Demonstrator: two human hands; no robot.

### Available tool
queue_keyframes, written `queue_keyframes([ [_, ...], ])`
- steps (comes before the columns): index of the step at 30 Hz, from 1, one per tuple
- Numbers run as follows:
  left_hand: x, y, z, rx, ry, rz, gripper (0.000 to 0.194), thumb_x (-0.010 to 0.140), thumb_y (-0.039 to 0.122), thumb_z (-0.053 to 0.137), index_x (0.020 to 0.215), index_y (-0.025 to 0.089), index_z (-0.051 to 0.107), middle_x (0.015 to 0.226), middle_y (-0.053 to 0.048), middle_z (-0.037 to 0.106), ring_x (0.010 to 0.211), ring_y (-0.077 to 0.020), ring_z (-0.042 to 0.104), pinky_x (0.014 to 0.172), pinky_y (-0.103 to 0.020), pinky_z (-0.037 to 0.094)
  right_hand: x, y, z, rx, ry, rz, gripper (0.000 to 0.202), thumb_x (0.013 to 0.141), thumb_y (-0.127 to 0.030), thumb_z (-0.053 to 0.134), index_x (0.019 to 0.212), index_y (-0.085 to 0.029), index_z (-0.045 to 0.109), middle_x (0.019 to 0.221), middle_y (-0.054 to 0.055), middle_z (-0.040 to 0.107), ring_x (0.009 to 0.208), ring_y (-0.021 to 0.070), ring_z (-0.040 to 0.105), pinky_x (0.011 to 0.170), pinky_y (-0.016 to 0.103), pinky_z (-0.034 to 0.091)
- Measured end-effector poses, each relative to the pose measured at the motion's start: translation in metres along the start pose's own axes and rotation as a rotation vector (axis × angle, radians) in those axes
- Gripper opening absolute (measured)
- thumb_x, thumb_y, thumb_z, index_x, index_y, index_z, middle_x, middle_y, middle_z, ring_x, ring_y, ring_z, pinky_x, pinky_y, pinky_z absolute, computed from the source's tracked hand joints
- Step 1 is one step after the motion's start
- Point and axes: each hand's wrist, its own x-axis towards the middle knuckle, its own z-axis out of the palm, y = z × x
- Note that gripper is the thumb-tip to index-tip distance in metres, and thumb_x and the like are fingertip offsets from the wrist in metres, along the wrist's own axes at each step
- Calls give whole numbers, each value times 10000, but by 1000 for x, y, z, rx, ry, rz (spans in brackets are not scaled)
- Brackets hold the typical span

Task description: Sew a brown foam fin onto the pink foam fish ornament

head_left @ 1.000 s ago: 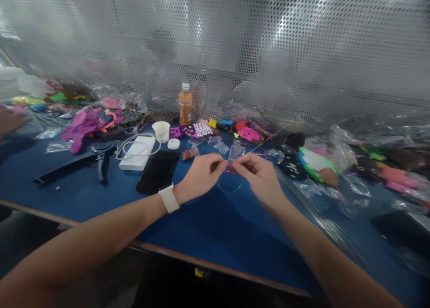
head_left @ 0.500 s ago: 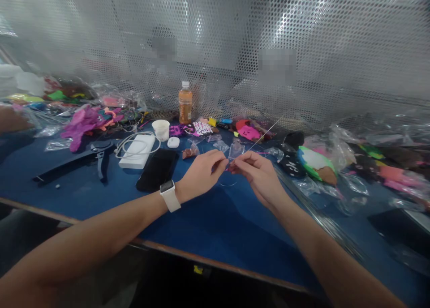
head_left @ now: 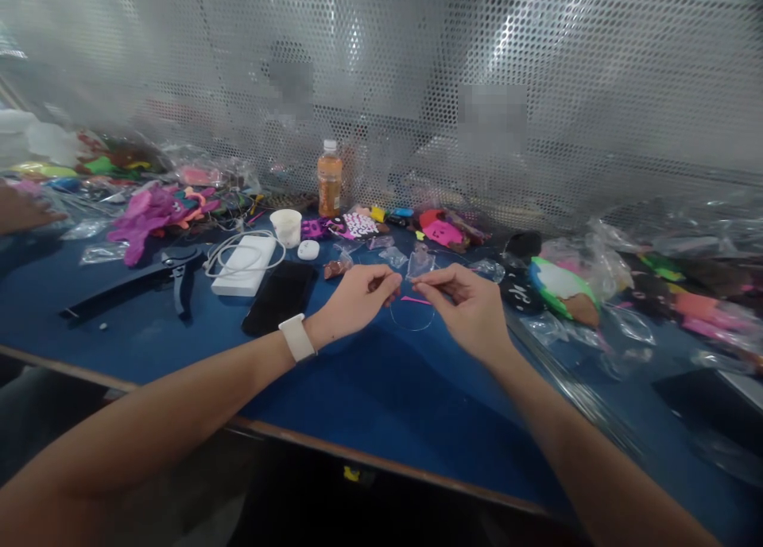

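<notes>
My left hand [head_left: 361,299], with a pale watch band at the wrist, pinches one end of a thin clear wire [head_left: 411,329] at the middle of the table. The wire hangs in a curved loop between my hands. Thumb and forefinger of my right hand [head_left: 468,302] are pressed together on its other end. Between the hands, a thin pink strip [head_left: 416,300] shows just above the loop. A small clear plastic bag [head_left: 420,264] lies just behind the fingertips.
Left of my hands are a black phone [head_left: 280,296], a white box [head_left: 244,266] with a cable, and pliers [head_left: 179,281]. A cup [head_left: 287,227] and bottle [head_left: 330,180] stand behind. Long wires [head_left: 572,388] lie right. Another person's hand [head_left: 27,209] is far left.
My hands have moved slightly apart, and the wire loop between them shows more fully. The long thin piece that stuck up from my right hand is no longer visible. The hand at far left reaches further in.
</notes>
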Motion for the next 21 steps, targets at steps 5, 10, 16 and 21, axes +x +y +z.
queue_keyframes([
  [5, 0, -1, 0, 93, 19, 43, 363, 1067, 349, 470, 793, 170, 626, 767, -20, 641, 709, -133, 577, 688, -273, 430, 3, -3, -2, 112, -54, 130, 208, 843, -405, 840, 868, -221, 747, 910, 69, 802, 835, 250, 776, 823, 445, 666],
  [10, -3, 0, 4, 186, 18, 69, 327, 1050, 315, 503, 798, 168, 651, 810, -24, 669, 723, -133, 559, 676, -276, 397, 3, -4, 1, 139, -128, 162, 252, 825, -427, 847, 857, -206, 731, 847, 63, 795, 760, 231, 762, 762, 412, 658],
  [16, -2, 1, 8, 24, -17, -32, 383, 1053, 358, 486, 745, 166, 609, 713, -7, 613, 663, -120, 530, 636, -269, 389, -4, -6, 7, -59, -48, 2, 67, 902, -285, 753, 901, -226, 722, 905, 54, 784, 831, 236, 766, 818, 411, 648],
  [21, -1, 1, 9, -159, -53, -177, 413, 1051, 380, 473, 710, 169, 568, 666, -1, 574, 629, -116, 527, 624, -265, 419, -6, -8, 8, -193, -14, -105, 65, 884, -244, 734, 822, -247, 713, 931, 49, 793, 877, 253, 763, 839, 437, 646],
])
